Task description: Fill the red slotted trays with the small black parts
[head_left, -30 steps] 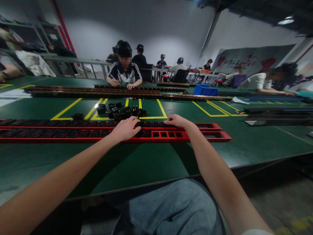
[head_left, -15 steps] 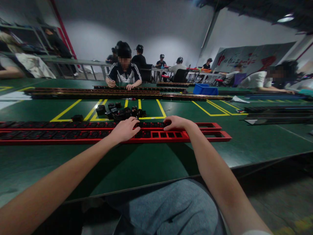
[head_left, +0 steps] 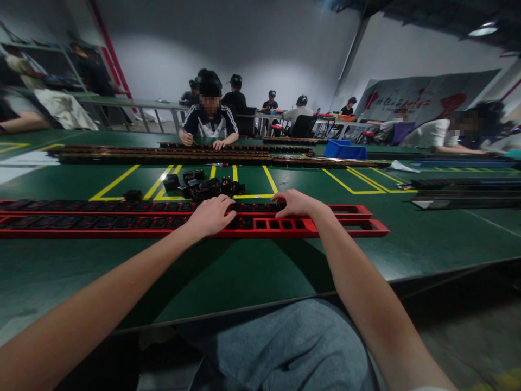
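Two long red frames (head_left: 350,232) lie side by side across the green table, their slots largely filled with black socket-like modules (head_left: 136,222). Over both frames rests my left hand (head_left: 211,215), thumb apart from the bent fingers, with no held thing visible. My right hand (head_left: 299,203) is at the far frame, thumb and fingers parted in a curve beside the row of small black modules (head_left: 256,207). Several slots of the near frame, below my right hand, show green through them. Beyond my left hand is a loose heap of black modules (head_left: 209,187).
Stacked dark strips (head_left: 163,156) and a blue bin (head_left: 345,149) lie farther back. Dark profiles (head_left: 468,196) lie at the right. A co-worker (head_left: 209,117) sits opposite, hands on the strips. Yellow tape lines (head_left: 268,179) mark the tabletop (head_left: 252,277).
The view has shifted slightly. My right hand's fingers have lifted and parted a little at the far frame. My left hand stays in nearly the same place.
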`<state>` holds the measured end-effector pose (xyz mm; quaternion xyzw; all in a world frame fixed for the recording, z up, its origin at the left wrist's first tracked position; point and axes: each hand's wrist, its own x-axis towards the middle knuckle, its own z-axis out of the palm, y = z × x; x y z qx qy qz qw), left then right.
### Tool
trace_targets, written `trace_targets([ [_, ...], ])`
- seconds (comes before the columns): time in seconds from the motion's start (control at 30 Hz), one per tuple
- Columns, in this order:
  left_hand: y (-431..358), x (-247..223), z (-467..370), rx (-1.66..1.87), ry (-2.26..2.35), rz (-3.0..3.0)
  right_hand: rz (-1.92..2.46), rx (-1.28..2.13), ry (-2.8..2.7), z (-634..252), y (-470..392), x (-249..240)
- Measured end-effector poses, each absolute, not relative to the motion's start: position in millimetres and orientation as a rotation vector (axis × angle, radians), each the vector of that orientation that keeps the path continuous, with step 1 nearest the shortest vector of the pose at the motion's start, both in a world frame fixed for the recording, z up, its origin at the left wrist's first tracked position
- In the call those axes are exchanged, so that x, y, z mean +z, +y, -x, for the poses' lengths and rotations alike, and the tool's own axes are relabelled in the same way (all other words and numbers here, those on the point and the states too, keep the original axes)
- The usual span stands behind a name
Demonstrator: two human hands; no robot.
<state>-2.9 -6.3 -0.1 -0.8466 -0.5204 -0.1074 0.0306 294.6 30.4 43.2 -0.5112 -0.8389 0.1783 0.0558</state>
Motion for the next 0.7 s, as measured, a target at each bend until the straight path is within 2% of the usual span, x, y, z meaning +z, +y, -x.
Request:
trace_targets([
  [0.3, -9.4, 2.1, 0.6, -0.362, -1.618, 2.547, 1.398, 0.4, -2.532, -278.1, 28.8, 29.3],
  [0.53, -6.7, -0.7, 0.0, -0.385, -1.62, 2.566, 1.375, 0.109, -2.536, -260.7, 30.8, 17.3],
  [0.7, -11.2, 4.5, -2.1, -0.444, -1.518, 2.56, 1.37, 0.103, -2.473, -259.0, 35.4, 12.0],
])
